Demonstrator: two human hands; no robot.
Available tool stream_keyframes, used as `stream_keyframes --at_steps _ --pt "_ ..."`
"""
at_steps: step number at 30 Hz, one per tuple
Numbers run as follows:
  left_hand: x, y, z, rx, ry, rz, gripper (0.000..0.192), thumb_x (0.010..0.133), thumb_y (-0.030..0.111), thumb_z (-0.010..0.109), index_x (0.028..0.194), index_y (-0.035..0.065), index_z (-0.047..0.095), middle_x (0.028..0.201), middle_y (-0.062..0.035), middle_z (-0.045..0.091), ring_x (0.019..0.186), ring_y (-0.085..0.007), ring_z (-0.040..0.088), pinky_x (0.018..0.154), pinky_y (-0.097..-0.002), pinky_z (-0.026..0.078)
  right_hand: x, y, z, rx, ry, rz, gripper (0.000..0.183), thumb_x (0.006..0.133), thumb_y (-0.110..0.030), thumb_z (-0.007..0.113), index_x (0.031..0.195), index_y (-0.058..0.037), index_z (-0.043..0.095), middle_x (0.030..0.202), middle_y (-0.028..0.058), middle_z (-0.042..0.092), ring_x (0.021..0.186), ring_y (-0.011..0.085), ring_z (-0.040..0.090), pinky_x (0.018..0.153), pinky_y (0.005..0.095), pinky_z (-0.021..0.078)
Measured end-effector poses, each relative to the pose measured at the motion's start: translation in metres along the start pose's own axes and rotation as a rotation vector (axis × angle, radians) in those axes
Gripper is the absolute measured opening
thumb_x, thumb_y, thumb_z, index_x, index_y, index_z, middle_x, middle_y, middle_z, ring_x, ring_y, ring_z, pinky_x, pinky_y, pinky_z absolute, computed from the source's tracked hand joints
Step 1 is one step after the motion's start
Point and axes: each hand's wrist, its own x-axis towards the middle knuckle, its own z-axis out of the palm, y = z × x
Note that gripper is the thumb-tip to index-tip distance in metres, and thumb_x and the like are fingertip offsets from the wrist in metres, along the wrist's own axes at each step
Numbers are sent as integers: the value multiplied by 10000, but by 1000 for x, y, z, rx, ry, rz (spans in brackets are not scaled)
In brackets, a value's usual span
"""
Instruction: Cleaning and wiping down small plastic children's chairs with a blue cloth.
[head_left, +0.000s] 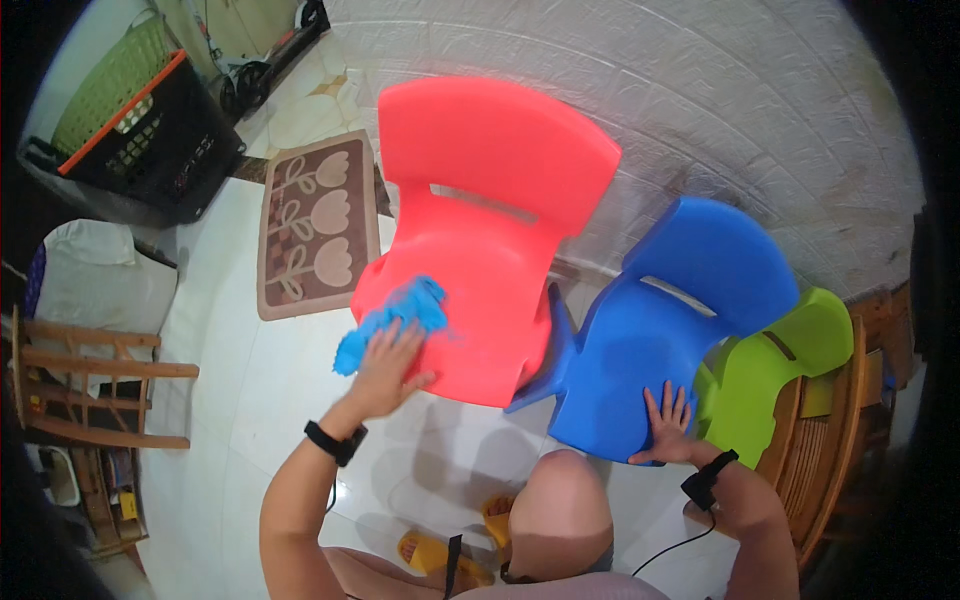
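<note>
My left hand presses a crumpled blue cloth onto the seat of a red plastic chair, near its left front edge. Part of the cloth hangs past the seat's side, and its far end looks blurred. To the right stands a smaller blue plastic chair. My right hand rests flat on the front right of that seat, fingers apart and holding nothing. A green plastic chair stands just beyond, partly hidden by the blue one.
A tiled wall rises behind the chairs. Left of the red chair lies a brown floor mat with tulip shapes. A black basket, a wooden rack and a wooden bench flank the white floor.
</note>
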Motion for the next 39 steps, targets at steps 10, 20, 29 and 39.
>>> stream_keyframes --at_steps 10,20,29,39 --pt "15 -14 15 147 349 -193 627 855 359 544 1313 -21 347 1401 -170 302 1304 -384 219 1042 -514 145 3 1 3 36 46 -12 1353 480 -660 738 1414 -185 -118 1380 289 -274 1232 487 -304 960 644 -83" --pt "-25 98 78 -259 247 -161 681 853 299 535 1361 -36 229 1446 -226 143 1296 -508 68 1023 -605 56 -1 -6 -5 20 22 7 1358 488 -652 742 1409 -176 -136 1372 277 -300 1228 465 -329 973 628 -98" --pt "-17 119 84 -140 35 251 523 845 179 515 1306 -3 348 1362 -182 326 1235 -377 315 1022 -552 178 -5 -11 -10 25 6 25 1352 491 -635 751 1412 -170 -122 1385 248 -300 1246 448 -317 998 587 -75" --pt "-12 30 48 -125 648 -222 300 788 33 565 1087 32 538 1151 -176 456 1073 -342 447 895 -385 390 -6 -6 -8 64 16 15 1358 490 -664 732 1411 -174 -136 1381 251 -308 1233 435 -344 977 605 -117"
